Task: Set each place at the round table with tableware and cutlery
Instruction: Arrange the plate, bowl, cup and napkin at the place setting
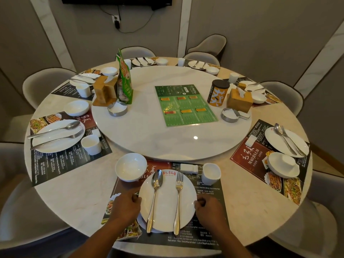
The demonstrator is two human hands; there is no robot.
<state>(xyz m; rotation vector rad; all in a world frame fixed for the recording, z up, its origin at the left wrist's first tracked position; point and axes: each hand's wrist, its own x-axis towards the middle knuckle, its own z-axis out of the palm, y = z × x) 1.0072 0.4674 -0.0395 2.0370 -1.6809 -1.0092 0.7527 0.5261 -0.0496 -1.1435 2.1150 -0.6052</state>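
Observation:
A white plate lies on the dark placemat at the near edge of the round table. A spoon and a fork rest side by side on it. My left hand grips the plate's left rim and my right hand grips its right rim. A white bowl stands at the mat's upper left, a white cup at its upper right, with a small white packet between them.
Other places around the table hold plates, cutlery, bowls and cups. The central turntable carries a green menu, tissue boxes, ashtrays, a black-and-orange canister and a green standing card. Grey chairs ring the table.

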